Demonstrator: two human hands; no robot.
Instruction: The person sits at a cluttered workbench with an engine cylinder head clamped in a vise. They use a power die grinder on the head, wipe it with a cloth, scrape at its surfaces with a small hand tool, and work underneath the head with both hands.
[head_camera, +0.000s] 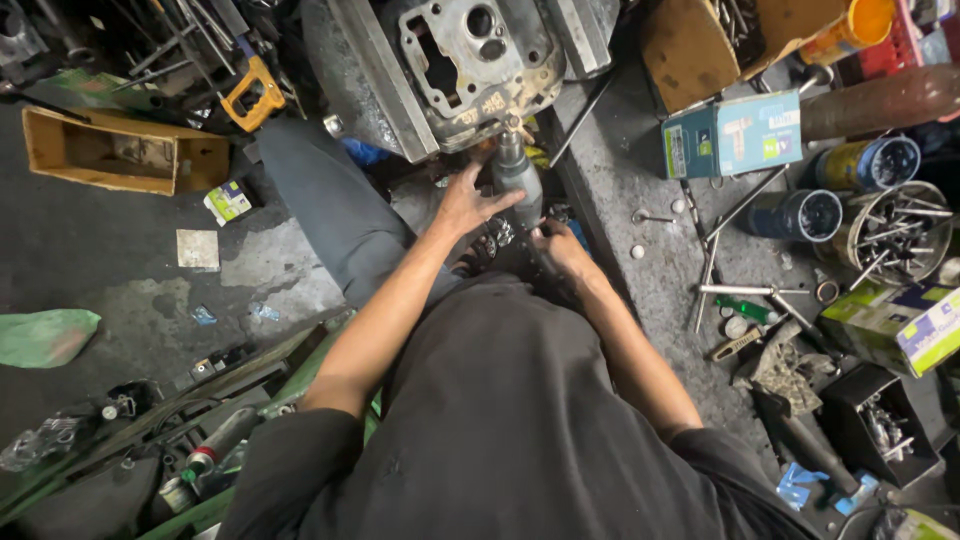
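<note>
Left hand (470, 200) gripping grey power tool (517, 175) pressed up against metal engine casing (480, 55); right hand (558, 245) clasping tool's lower end

Both bare arms reach forward from the dark short sleeves, converging toward the middle. The left arm stretches long and nearly straight, angling up and to the right, wrist slightly bent. The left hand (470, 203) sits farther out, palm down, fingers (503, 200) spread and curled to the right, thumb up. The right arm bends at the elbow and runs up and left. The right hand (556, 243) is nearer, knuckles up, fingers curled tight.
</note>
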